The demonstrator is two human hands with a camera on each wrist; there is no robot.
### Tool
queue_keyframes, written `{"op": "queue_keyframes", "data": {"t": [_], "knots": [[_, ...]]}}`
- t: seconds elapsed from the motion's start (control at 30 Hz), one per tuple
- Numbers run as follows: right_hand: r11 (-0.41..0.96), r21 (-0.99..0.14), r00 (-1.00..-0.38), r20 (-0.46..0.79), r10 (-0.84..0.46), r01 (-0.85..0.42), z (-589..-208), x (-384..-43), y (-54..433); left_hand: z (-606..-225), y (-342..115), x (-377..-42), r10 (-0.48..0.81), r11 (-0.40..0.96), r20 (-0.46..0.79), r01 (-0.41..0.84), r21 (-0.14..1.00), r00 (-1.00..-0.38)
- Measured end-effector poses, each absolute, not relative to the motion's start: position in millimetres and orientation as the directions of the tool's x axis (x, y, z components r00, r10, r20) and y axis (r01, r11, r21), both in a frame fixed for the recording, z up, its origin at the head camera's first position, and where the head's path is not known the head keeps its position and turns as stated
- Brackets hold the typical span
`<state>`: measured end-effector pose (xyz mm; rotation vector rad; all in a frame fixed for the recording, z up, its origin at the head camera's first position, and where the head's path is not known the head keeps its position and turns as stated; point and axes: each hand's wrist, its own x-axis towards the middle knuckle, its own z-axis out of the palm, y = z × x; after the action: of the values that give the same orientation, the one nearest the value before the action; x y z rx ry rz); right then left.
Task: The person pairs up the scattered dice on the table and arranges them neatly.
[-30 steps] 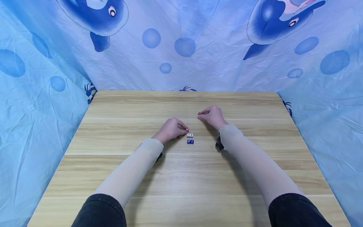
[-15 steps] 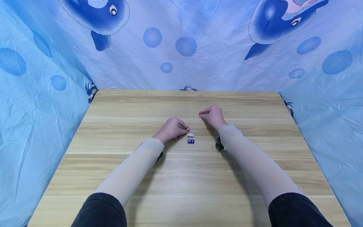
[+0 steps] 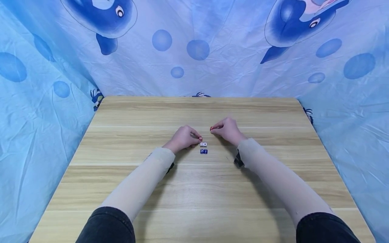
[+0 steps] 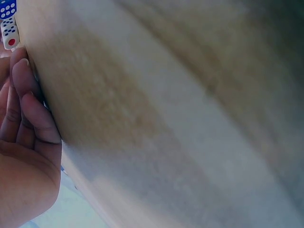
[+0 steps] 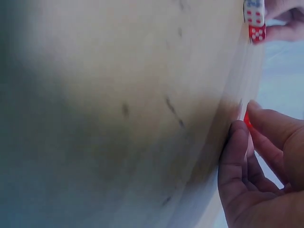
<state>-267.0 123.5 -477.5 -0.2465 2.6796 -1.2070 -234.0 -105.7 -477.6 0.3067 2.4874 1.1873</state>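
Observation:
My left hand [image 3: 183,137] pinches a red die [image 3: 200,138] between thumb and fingertips, just beyond a pair of white dice [image 3: 203,144]. Closer to me lies a pair of blue dice [image 3: 204,151], side by side. Farther back and to the right, my right hand [image 3: 228,129] holds another red die [image 3: 211,128] at its fingertips. In the right wrist view that red die [image 5: 248,119] is mostly covered by the thumb and fingers. The left wrist view shows the white dice [image 4: 10,38] beside the left fingertips; the left hand's red die is hidden there.
The wooden table [image 3: 194,202] spreads around both hands. Its back edge meets a blue curtain [image 3: 225,77] printed with dolphins and bubbles, which also hangs at both sides. A dark wrist device [image 3: 238,160] sits under the right wrist.
My right hand has moved toward me with its red die, nearer to the dice. The left hand keeps its place, still pinching the other red die.

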Motion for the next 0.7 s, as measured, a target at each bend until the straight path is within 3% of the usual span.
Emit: {"op": "queue_keyframes", "data": {"t": [0.3, 0.7], "knots": [[0.652, -0.737, -0.917, -0.115, -0.382, -0.179, -478, -252, 114, -477, -106, -235, 0.346, 0.628, -0.234, 0.039, 0.777, -0.909], [0.639, -0.722, -0.872, -0.103, -0.478, -0.265, -480, -249, 109, -479, -104, -236, 0.352, 0.611, -0.221, 0.044, 0.791, -0.91]]}}
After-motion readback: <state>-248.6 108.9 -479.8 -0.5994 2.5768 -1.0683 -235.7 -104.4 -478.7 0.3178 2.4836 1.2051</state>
